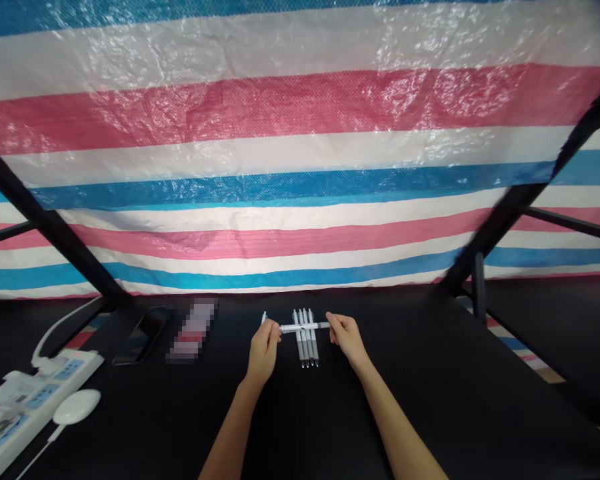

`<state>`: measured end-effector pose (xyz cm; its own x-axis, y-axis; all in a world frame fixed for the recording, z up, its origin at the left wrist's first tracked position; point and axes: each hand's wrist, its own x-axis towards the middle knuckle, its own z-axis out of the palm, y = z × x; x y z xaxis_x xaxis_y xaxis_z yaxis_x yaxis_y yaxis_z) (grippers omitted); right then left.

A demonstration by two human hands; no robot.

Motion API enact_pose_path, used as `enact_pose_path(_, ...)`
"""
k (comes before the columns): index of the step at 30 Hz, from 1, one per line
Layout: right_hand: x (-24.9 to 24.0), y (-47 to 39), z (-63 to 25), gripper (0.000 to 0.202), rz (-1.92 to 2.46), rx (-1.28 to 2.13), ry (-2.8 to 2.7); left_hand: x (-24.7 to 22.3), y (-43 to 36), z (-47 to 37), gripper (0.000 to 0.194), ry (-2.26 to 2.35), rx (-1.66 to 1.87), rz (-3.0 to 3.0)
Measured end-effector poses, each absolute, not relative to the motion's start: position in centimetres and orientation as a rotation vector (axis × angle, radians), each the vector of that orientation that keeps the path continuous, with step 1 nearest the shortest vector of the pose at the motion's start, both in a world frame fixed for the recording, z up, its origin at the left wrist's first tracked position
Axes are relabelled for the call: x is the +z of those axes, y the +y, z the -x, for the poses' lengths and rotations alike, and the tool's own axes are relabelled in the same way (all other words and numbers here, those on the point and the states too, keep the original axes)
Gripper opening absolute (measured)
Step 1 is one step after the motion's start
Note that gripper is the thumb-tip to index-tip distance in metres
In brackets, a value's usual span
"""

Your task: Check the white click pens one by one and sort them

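Observation:
Held level between both hands is a white and grey pen (291, 329). My left hand (264, 352) pinches its left end, and the fingers of my right hand (347, 339) are closed on its right end. Beneath it several similar pens (309, 352) lie side by side on the black table (300, 413), grey tips toward me and clips at the far end. The top of one more white pen (265, 316) pokes out beyond my left hand, which hides the rest of it.
To the left lie a dark phone (141, 337) and a pixelated flat object (193, 332). A white power strip (45, 400) with plugs and a round white charger (77, 406) occupy the left front. Black frame bars (80, 247) and a striped plastic sheet (290, 113) enclose the table's far side.

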<state>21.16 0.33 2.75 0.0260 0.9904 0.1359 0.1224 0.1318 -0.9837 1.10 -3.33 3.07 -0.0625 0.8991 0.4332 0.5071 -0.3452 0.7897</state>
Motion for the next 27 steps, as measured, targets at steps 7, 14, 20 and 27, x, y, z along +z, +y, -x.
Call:
enact_pose_path(7, 3.04, 0.25, -21.22, 0.053, 1.205, 1.019, -1.311, 3.02, -3.5, -1.19, 0.025, 1.484, 1.353, -1.792)
enact_pose_path(14, 2.9, 0.2, -20.94, 0.053, 1.202, 1.057, -1.329, 2.73, -3.25, -1.07, 0.028, 1.579, 1.422, -1.764)
enact_pose_path(20, 2.96, 0.34, -21.03, 0.052, 1.206, 1.062, -1.275, 2.87, -3.28, -1.09, 0.027, 1.576, 1.373, -1.817)
enact_pose_path(27, 3.13, 0.29, -21.4, 0.052, 1.183, 1.111, -1.281, 3.17, -3.42, -1.22, 0.028, 1.473, 1.374, -1.947)
